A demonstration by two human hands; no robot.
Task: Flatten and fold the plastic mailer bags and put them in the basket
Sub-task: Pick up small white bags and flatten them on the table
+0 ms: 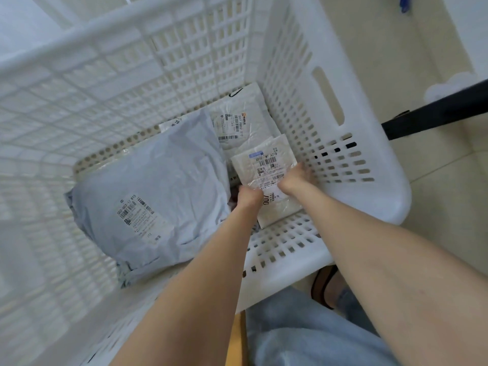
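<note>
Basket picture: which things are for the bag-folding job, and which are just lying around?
For the job: white basket; small white mailer, held by the left hand and right hand; grey-blue mailer; back white mailer.

Just lying about: black bar; blue object; sandal.

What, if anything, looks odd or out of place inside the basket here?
The large blue-grey mailer on the left of the basket floor looks puffy and wrinkled, not flattened or folded. The left hand and right hand hold a small white mailer near the right wall.
</note>
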